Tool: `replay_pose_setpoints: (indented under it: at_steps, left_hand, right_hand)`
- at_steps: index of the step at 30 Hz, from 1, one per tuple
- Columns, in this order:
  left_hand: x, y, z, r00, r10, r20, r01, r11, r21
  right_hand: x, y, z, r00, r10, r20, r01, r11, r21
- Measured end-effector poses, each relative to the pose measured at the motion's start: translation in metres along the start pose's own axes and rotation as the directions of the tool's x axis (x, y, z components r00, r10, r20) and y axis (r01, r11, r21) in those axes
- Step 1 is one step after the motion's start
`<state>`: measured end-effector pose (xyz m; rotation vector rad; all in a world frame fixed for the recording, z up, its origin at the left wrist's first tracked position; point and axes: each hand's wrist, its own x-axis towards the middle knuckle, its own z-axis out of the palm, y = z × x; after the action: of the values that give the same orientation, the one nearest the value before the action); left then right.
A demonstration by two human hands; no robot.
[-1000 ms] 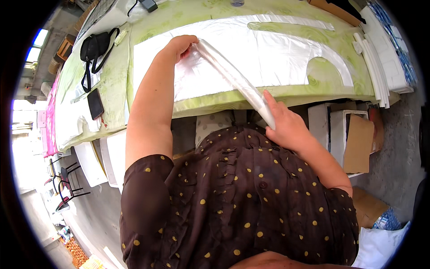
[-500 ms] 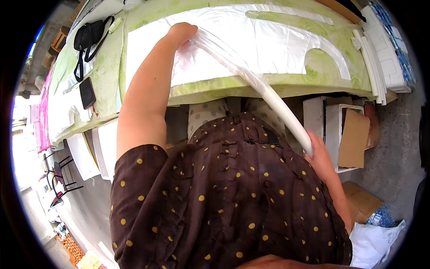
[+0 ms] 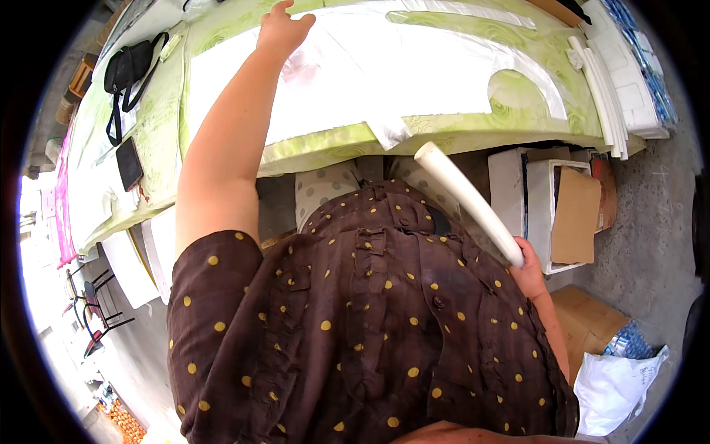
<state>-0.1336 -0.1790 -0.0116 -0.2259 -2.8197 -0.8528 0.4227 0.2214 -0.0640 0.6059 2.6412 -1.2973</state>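
My right hand [image 3: 529,268] grips the lower end of a long white tube [image 3: 470,200], low on my right side. The tube slants up to the left, and its bare upper end stands just short of the table's front edge. A large sheet of thin white plastic film [image 3: 436,81] lies over the table, with cut-out gaps in it. One loose corner of the film droops over the front edge near the tube's tip. Over the far left part of the film my left hand [image 3: 285,31] is raised with thumb and fingers apart, holding nothing.
On the green patterned tablecloth [image 3: 318,149] at the left lie a black bag [image 3: 130,66] and a phone [image 3: 129,164]. More white tubes [image 3: 603,96] lie at the table's right end, beside white foam boxes [image 3: 636,81]. Below stand open boxes [image 3: 573,214] and a white bag [image 3: 617,388].
My left hand has let go of the film and moved up and away. The film has come off the tube and dropped onto the table. My right hand still grips the tube.
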Motion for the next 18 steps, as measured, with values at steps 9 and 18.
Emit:
replay_pose_setpoints:
  at_steps: [9, 18]
  left_hand:
    - [-0.198, 0.039, -0.011, 0.509, 0.719, 0.473, -0.800, 0.598, -0.048]
    - [-0.207, 0.030, -0.003, 0.486, 0.786, 0.383, -0.845, 0.534, -0.023]
  right_hand:
    - [0.098, -0.094, -0.004, 0.957, -0.281, -0.075, 0.279, 0.959, -0.045]
    - [0.252, -0.191, -0.010, 0.773, -0.624, 0.112, 0.592, 0.648, -0.480]
